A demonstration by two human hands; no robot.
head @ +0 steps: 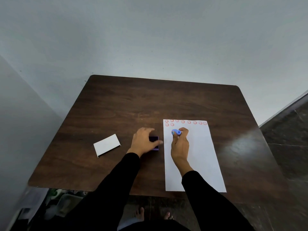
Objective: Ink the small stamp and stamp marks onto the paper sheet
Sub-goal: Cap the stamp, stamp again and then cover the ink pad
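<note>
I judge this mid-run, second row begun: my right hand point(180, 144) pinches the blue stamp point(176, 132) over the paper point(200, 155), just below two red smiley marks point(169, 124), while my left hand point(143, 142) grips the dark purple ink pad point(155, 142) beside the sheet's left edge. The next move likely calls for a square, firm press just right of the last mark, pad held steady. The stamp looks rounded plastic, the sheet thin and flat on the glossy wood-grain table point(116, 105), with a white lid point(107, 145) lying well left.

Dim, even light is cast throughout; a pale glare patch is seen on the desk point(240, 144) at right. Edges are bowed by wide-angle distortion and softly blurred.
</note>
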